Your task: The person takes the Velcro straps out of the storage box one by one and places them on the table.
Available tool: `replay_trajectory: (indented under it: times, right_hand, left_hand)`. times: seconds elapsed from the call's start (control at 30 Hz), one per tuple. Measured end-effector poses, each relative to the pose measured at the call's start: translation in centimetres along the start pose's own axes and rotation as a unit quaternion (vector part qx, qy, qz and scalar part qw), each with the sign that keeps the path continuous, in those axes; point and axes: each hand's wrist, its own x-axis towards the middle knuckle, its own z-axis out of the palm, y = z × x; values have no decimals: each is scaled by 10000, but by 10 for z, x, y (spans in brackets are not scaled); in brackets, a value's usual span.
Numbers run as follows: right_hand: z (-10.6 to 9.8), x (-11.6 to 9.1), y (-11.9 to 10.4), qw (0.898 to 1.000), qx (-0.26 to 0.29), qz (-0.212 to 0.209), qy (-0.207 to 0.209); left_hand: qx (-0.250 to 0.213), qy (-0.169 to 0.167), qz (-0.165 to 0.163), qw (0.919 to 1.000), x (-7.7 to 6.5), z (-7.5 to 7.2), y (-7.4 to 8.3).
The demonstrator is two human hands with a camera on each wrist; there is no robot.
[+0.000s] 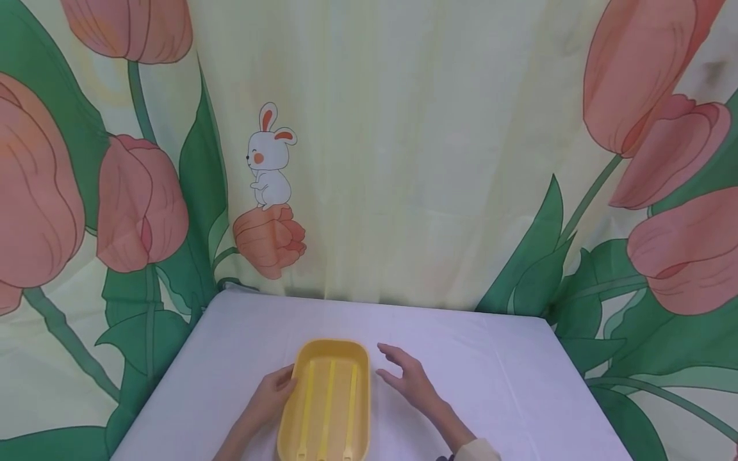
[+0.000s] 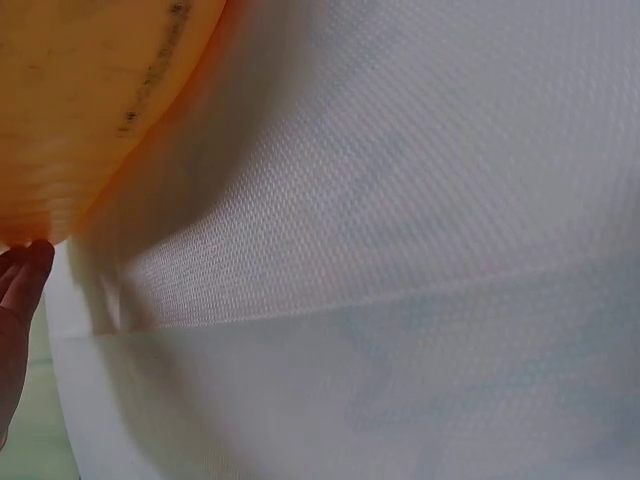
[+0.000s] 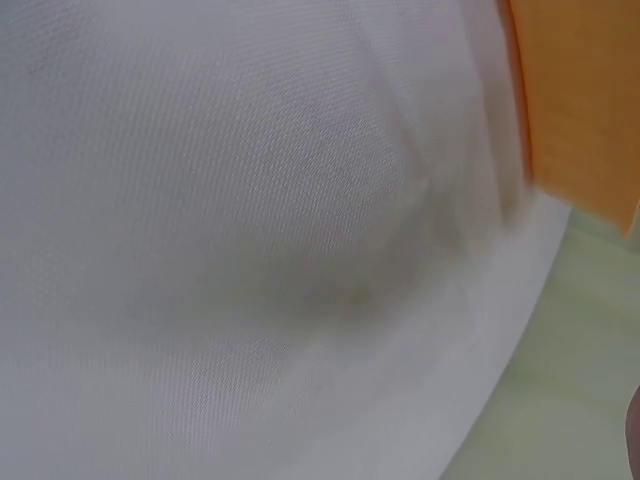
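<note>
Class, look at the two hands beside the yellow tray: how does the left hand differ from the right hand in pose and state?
The left hand holds the yellow tray by its side; the right hand is apart from it, thumb and fingers spread. A pale sleeve shows on the right hand's arm, none on the left hand's. Both are bare, one on each side of the tray.

Left hand (image 1: 273, 395) gripping, right hand (image 1: 412, 378) free, thumb (image 1: 389, 378) and fingers (image 1: 393, 351) parted, forearms (image 1: 448, 422) angled inward

Oblong yellow tray (image 1: 339, 410) with three lengthwise strips (image 1: 327, 410)
</note>
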Motion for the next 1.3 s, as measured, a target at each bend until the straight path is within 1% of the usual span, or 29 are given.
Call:
replay_trajectory:
  times: [0.1,0.27,0.37,0.53,0.7,0.9,1.07,1.13,1.3]
  right_hand:
    - [3,2,-1,9998,38,-175,68]
    - [8,4,-1,9995,9,-294,74]
    - [12,4,0,9995,18,-326,48]
    - [16,4,-2,9992,118,-386,10]
    - [19,6,-3,9980,154,-607,-46]
    - [22,10,-3,9962,357,-737,-308]
    - [24,13,-7,9925,698,-732,-688]
    - [25,14,-10,9913,729,-714,-830]
    - [28,16,-16,9888,767,-662,-1098]
  left_hand:
    - [60,45,-12,10000,0,0,1]
    - [83,108,64,9999,1,-1,-1]
    - [-19,82,55,9999,2,-1,-4]
    - [-151,56,135,9998,3,1,-6]
    - [-270,66,196,9994,1,2,-5]
    - [-238,128,244,9993,-1,2,-5]
    - [-454,72,519,9976,-2,1,-8]
    - [-504,42,636,9967,-2,1,-9]
    - [-471,58,701,9964,-2,2,-9]
